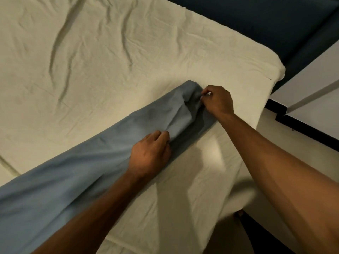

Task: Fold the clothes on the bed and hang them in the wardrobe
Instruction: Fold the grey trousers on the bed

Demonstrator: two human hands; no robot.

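Blue-grey garment lies in a long strip diagonally across the bed. Right hand pinches its far end, grip closed on fabric. Left hand grips the cloth mid-strip, fingers curled into a fold.

garment on bed, cabinet perhaps right
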